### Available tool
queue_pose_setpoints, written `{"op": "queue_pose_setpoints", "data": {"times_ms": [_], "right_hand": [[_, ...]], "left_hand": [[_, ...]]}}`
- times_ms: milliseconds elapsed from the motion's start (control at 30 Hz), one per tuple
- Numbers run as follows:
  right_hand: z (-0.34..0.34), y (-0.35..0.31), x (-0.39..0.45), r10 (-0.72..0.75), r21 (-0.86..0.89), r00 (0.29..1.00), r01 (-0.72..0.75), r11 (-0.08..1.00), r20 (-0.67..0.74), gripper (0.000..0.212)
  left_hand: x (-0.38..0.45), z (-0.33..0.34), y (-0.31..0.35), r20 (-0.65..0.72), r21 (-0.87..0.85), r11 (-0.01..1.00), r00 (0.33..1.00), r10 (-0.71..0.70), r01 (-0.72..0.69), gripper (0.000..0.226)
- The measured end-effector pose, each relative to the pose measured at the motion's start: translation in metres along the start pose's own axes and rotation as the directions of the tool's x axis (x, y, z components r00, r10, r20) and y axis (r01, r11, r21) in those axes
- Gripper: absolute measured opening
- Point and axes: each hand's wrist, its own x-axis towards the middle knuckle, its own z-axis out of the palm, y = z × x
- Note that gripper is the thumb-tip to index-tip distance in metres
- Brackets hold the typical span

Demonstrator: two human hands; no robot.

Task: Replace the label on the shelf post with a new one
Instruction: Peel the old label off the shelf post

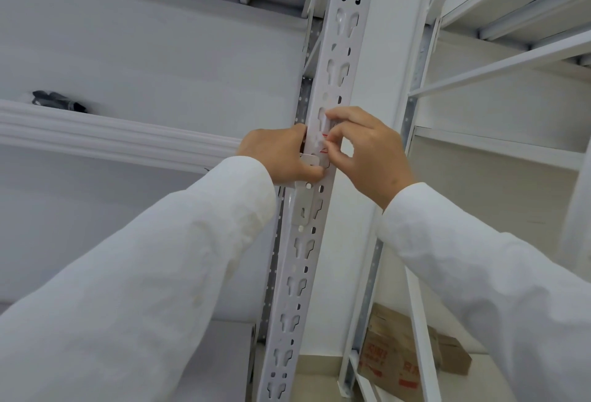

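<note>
Label (321,142) on post (332,59) pinched by both hands.

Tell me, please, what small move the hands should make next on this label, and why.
Probably keep peeling: the right hand pinches a lifted, crumpled corner of the label while the left hand grips the shelf post; most of the label looks stuck.

Single head-worn wide-angle view, no second camera to overlap. It sits close to the white slotted shelf post (323,177), which runs through frame centre and leans with lens distortion. Both sleeved arms enter from the bottom corners, left hand (281,155) and right hand (367,149) meeting mid-frame. Shelf undersides fill the top edge.
</note>
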Motion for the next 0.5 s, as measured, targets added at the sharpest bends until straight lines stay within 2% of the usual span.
{"op": "queue_pose_setpoints", "data": {"times_ms": [200,333,500], "right_hand": [[0.001,-0.001,-0.003,0.017,0.032,1.000,-0.017,0.999,0.005,0.008],[0.005,-0.003,-0.008,0.012,0.020,0.999,-0.013,1.000,0.053,0.029],[0.012,-0.008,-0.008,0.051,0.008,0.999,-0.051,0.999,-0.017,0.016]], "left_hand": [[-0.002,0.001,-0.001,-0.007,0.009,1.000,1.000,0.000,0.000,0.041],[-0.002,0.002,0.000,0.002,0.029,1.000,1.000,0.009,-0.009,0.043],[-0.002,0.001,0.000,-0.011,0.018,1.000,1.000,0.006,-0.006,0.043]]}}
